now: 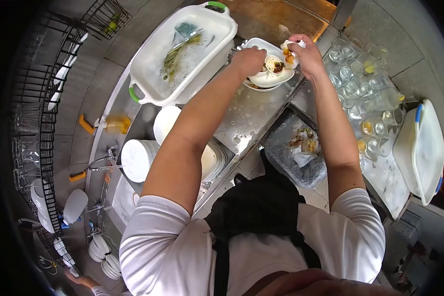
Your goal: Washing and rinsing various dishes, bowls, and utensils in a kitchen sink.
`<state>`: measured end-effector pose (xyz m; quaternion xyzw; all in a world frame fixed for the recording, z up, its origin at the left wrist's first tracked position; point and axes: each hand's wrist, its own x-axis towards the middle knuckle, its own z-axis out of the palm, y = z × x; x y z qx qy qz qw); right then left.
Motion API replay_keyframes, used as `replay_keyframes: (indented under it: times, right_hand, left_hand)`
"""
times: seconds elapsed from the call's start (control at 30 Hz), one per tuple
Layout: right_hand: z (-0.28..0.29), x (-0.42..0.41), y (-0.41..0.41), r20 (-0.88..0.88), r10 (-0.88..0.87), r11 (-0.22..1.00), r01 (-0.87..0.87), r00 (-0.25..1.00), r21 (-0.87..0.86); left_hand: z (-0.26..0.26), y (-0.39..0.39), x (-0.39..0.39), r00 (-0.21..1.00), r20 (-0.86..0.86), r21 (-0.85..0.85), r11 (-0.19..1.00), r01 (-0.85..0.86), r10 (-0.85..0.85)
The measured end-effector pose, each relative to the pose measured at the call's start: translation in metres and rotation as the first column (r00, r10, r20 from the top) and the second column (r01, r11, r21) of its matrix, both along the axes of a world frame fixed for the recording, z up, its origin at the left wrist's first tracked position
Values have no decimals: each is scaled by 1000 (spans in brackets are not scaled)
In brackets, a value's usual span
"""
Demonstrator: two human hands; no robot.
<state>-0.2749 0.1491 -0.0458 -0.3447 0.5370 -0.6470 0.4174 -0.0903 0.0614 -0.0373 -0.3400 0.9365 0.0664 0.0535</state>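
Observation:
My left hand point(249, 61) reaches over a stack of used white dishes on the steel counter, its fingers curled down at a small sauce bowl point(275, 65) with dark food scraps in it. Whether the fingers grip anything is hidden. Under the bowl lies a white rectangular dish point(272, 78), and a round plate point(261, 88) shows beneath that. Metal cutlery point(232, 55) pokes out beside this hand. My right hand point(308, 55) pinches a crumpled paper napkin point(290, 50), stained orange-brown, above the dish's right end.
A white tub point(183, 96) holds suds, cutlery and a green sponge. Below the counter gap sits a bag-lined waste bin point(294, 168) with scraps. Many glasses point(359, 85) crowd the right. Plate stacks point(137, 161) stand left. A co-worker's hand point(81, 280) touches the wire rack point(46, 140).

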Motion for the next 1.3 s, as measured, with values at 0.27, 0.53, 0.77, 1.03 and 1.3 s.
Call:
replay_keyframes:
  times: [0.27,0.53,0.77,1.03,1.3]
  right_hand:
    - [-8,28,-16,-531,167,984,-171,831,42]
    - [4,23,-7,-287,-85,996,83,954,-18]
    - [28,35,50,-514,-53,987,-33,856,-156]
    - [-1,62,109,-510,-183,983,156,840,-95]
    - [-31,69,147,52,-327,933,332,943,-140]
  left_hand:
    - [10,-14,16,925,-339,139,982,-132,172]
    - [-17,-10,-2,999,-48,-6,1000,7,-7]
    - [23,4,4,724,-623,517,850,98,295]
    - [36,44,-21,752,-497,854,399,335,433]
    - [35,95,-43,678,-533,835,181,520,507]
